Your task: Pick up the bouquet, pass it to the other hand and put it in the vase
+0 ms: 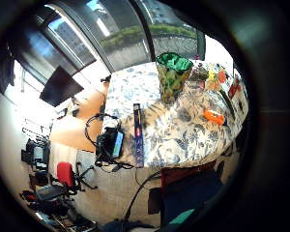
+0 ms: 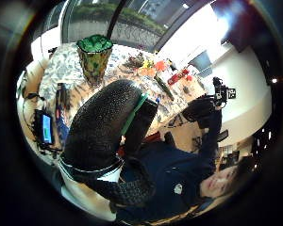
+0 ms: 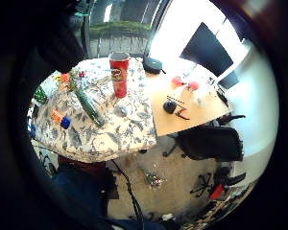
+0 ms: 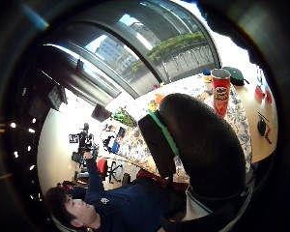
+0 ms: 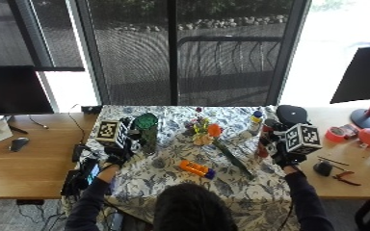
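I can't tell how the fingers of my left hand (image 5: 115,156) or right hand (image 5: 280,155) are set; both are raised above the table's side edges and neither touches the bouquet. The table (image 5: 172,185) wears a floral cloth. The green vase (image 5: 146,131) stands upright at about ten o'clock, just beside my left hand. The bouquet (image 5: 218,147) lies flat mid-table, blooms toward twelve, stems toward four. A red can (image 3: 119,74) stands at two o'clock by my right hand. An orange toy (image 5: 196,169) lies at six o'clock.
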A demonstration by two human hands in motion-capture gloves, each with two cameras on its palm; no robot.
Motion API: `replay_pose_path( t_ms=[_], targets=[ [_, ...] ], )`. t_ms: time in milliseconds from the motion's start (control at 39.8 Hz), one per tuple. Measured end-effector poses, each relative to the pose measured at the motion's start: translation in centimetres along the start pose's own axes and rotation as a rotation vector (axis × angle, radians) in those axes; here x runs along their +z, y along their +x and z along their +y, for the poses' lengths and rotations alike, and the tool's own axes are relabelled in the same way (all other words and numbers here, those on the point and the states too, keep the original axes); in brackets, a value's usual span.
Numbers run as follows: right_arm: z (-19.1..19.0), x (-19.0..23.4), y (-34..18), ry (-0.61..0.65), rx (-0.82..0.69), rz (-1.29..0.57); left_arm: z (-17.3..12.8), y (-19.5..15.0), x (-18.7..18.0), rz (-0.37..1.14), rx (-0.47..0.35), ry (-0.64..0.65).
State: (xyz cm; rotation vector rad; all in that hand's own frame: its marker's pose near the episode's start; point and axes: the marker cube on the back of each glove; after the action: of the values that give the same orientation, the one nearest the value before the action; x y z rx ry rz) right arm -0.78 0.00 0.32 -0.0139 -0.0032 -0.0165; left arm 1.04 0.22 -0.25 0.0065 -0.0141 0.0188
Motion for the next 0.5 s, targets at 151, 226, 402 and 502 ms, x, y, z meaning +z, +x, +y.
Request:
replay_pose_path(
  t_ms=[151, 226, 402, 502],
  targets=[
    [-0.2, 0.9, -1.7, -0.038, -0.034, 0.006, 0.7, 2.4, 0.6, -0.035, 0.043, -0.036],
    [-0.4, 1.2, -2.6, -0.051, -0.056, 0.009, 0.8, 3.8, 1.1, -0.044, 0.068, -0.063],
    [-1.1, 2.1, -3.3, -0.073, -0.076, 0.017, 0.6, 6.2, 1.1, -0.044, 0.111, -0.066],
    [-1.7, 2.4, -3.1, -0.093, -0.056, 0.007, -0.3, 7.9, 1.4, 0.002, 0.123, -0.077]
  ],
)
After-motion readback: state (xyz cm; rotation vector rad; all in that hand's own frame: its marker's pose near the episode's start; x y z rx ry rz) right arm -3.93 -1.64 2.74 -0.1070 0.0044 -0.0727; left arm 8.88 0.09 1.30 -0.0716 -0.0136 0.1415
